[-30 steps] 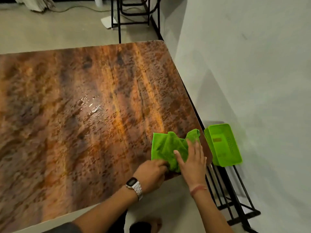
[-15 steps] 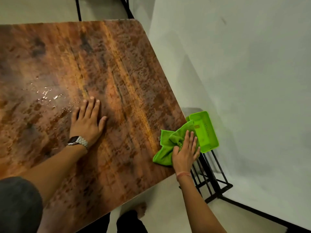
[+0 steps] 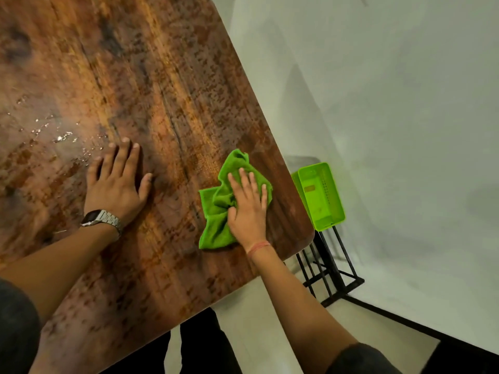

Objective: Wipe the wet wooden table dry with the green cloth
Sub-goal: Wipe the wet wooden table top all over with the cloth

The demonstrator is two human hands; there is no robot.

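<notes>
The crumpled green cloth (image 3: 218, 211) lies on the wooden table (image 3: 167, 76) near its right corner. My right hand (image 3: 248, 203) presses flat on the cloth, fingers spread over its right half. My left hand (image 3: 116, 182), with a metal watch on the wrist, rests palm down on the bare wood to the left of the cloth. Shiny water droplets (image 3: 62, 137) glisten just beyond and left of my left fingertips.
A bright green plastic basket (image 3: 321, 195) sits on a black metal rack (image 3: 334, 271) just off the table's right edge. A white wall runs along the right side. Pale floor shows below the table's near edge.
My left hand let go of the cloth and moved left onto the wood near the water. My right hand slid the cloth inward from the table edge.
</notes>
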